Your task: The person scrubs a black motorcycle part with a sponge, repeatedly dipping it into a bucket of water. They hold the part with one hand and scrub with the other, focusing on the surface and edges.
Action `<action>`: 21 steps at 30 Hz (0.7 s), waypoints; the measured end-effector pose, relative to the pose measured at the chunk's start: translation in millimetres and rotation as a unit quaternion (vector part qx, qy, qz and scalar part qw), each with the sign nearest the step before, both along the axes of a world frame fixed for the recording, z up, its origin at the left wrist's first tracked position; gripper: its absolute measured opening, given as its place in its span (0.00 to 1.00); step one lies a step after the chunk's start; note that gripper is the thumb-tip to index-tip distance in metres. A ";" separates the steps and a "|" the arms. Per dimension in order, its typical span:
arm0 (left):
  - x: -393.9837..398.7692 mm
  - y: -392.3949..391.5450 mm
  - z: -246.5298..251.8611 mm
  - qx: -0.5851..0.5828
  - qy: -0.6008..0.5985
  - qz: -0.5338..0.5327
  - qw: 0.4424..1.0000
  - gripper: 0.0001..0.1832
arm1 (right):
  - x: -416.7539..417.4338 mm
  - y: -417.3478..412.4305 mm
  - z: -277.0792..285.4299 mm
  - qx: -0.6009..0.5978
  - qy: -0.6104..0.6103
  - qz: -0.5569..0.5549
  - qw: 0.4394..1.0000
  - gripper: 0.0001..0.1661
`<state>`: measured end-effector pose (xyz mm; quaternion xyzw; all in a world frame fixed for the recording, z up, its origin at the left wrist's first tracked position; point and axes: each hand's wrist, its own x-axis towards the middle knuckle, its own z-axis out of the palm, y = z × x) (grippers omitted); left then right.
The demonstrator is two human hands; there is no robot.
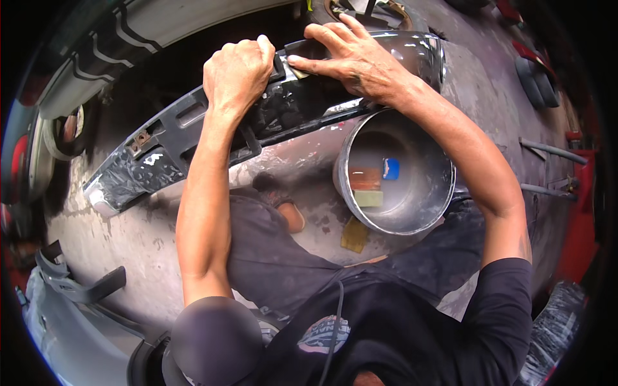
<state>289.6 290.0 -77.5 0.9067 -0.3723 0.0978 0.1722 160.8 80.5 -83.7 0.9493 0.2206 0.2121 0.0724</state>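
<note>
A black plastic car bumper point(299, 103) lies slantwise across the floor, with scuffed, sanded-looking patches and a pale left end. My left hand point(236, 72) is closed in a fist at its upper edge, beside a dark bracket; the fingertips are hidden. My right hand point(357, 58) lies over the bumper further right, fingers spread. A small pale piece point(300, 74), perhaps sandpaper, shows under its thumb; whether the hand grips it is unclear. Below, a round bucket point(344, 169) holds cloudy liquid, a blue piece point(390, 169), a reddish-brown block point(365, 178) and a pale green block point(368, 198).
A yellowish sheet point(354, 235) lies on the floor against the bucket. My legs flank the bucket. Car body parts point(82, 333) stand at lower left. A wheel point(410, 17) is beyond the bumper, and metal bars point(550, 149) jut from a red object at right.
</note>
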 end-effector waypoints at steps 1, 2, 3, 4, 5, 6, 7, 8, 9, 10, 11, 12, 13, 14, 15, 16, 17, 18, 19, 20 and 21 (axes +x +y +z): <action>-6.1 -2.0 2.2 -0.001 -0.008 -0.005 1.000 0.32 | -12.5 -12.4 -0.4 -0.009 0.003 0.001 1.000 0.41; -11.1 -2.5 2.6 -0.003 -0.016 -0.010 1.000 0.32 | -21.9 -22.8 -7.2 -0.010 -0.007 -0.026 1.000 0.40; -12.9 -1.8 2.8 -0.003 -0.015 -0.004 1.000 0.32 | -27.3 -19.9 -5.8 0.000 -0.019 -0.029 0.999 0.40; -14.2 -1.8 2.5 -0.003 -0.014 0.002 1.000 0.32 | -26.3 -12.4 -7.6 0.019 -0.025 -0.021 0.999 0.40; -16.0 -1.4 2.2 -0.002 -0.013 0.007 1.000 0.32 | -20.9 -1.5 -10.6 0.038 -0.032 -0.013 0.999 0.40; -14.1 -3.1 1.9 0.009 0.001 0.018 1.000 0.32 | -12.4 9.3 -10.0 0.051 -0.016 -0.012 0.998 0.40; -10.7 -2.3 0.9 0.003 -0.008 0.007 1.000 0.32 | -3.0 17.0 -6.5 0.016 -0.026 -0.011 0.999 0.37; -7.4 -1.6 -0.2 -0.003 -0.017 -0.003 1.000 0.32 | -2.5 12.7 -4.8 0.016 -0.022 -0.012 1.000 0.38; -1.9 2.2 -1.5 -0.008 -0.028 -0.006 1.000 0.32 | 1.0 8.3 -3.6 0.017 -0.019 -0.006 1.000 0.39; -2.4 3.7 -6.8 -0.031 -0.133 -0.031 0.990 0.25 | -5.9 0.5 -3.0 0.006 -0.016 -0.020 1.000 0.39; -0.8 2.5 -9.3 -0.028 -0.092 -0.017 0.995 0.26 | -15.6 -11.2 -2.4 -0.005 -0.013 -0.033 0.999 0.39; -6.7 -1.0 -6.3 -0.027 -0.054 -0.002 0.998 0.29 | -23.9 -19.8 -2.5 -0.005 -0.016 -0.051 0.999 0.38; -11.3 -2.0 -2.2 -0.026 -0.015 0.013 0.999 0.32 | -35.8 -22.1 -5.4 0.005 -0.013 -0.058 0.998 0.37; -14.4 0.2 3.9 -0.006 -0.017 0.012 1.000 0.31 | -34.3 -16.8 -14.9 0.026 -0.025 -0.052 0.998 0.37; -20.0 -6.3 3.1 -0.007 -0.014 0.004 1.000 0.31 | -34.5 -7.1 -15.8 0.042 -0.034 -0.064 0.996 0.36; -20.1 -7.7 2.9 -0.003 -0.013 0.001 1.000 0.31 | -24.4 6.8 -12.8 0.042 -0.038 -0.052 0.997 0.37; -17.6 -5.3 2.2 0.005 -0.011 0.002 1.000 0.31 | -10.9 22.8 -12.9 0.063 -0.031 -0.041 0.997 0.38; -5.9 -0.1 0.2 0.010 -0.005 0.006 1.000 0.32 | -5.0 22.7 -12.5 0.056 -0.030 -0.040 0.997 0.38; -0.8 3.1 -4.3 0.002 -0.051 -0.007 0.999 0.28 | 0.6 22.0 -12.1 0.049 -0.028 -0.038 0.998 0.39; 3.9 6.7 -8.4 -0.007 -0.096 -0.020 0.995 0.25 | -1.4 13.6 -11.8 0.045 -0.017 -0.038 0.998 0.39; 2.3 4.2 -12.7 -0.022 -0.136 -0.038 0.990 0.22 | -17.6 -5.5 -11.3 0.035 -0.001 -0.045 0.998 0.39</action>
